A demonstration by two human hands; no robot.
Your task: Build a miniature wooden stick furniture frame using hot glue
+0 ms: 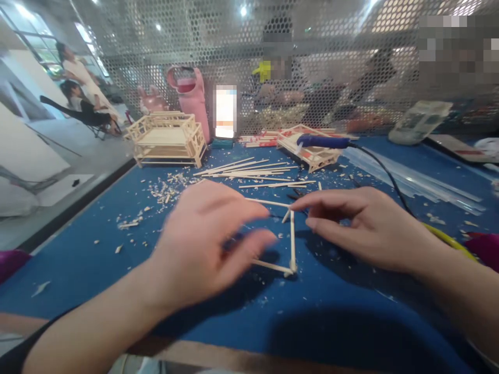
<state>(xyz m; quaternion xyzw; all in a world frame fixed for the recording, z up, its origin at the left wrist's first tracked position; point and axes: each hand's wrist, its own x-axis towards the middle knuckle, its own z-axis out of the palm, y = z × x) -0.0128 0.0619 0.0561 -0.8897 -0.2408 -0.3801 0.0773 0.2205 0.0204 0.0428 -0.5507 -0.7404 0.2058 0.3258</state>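
Frame of thin sticks (292, 244) flat on blue mat (97, 270), between both hands. Right hand (362, 228) pinching its upper corner with thumb and forefinger. Left hand (202, 244) blurred, fingers loosely curled over its left side, grip impossible to tell. Loose sticks (249, 171) and small wooden bench (167, 137) beyond.

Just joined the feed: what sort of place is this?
Likely a model-making workbench: a half-built stick frame, loose sticks and shavings on the blue mat, a finished miniature bench behind.
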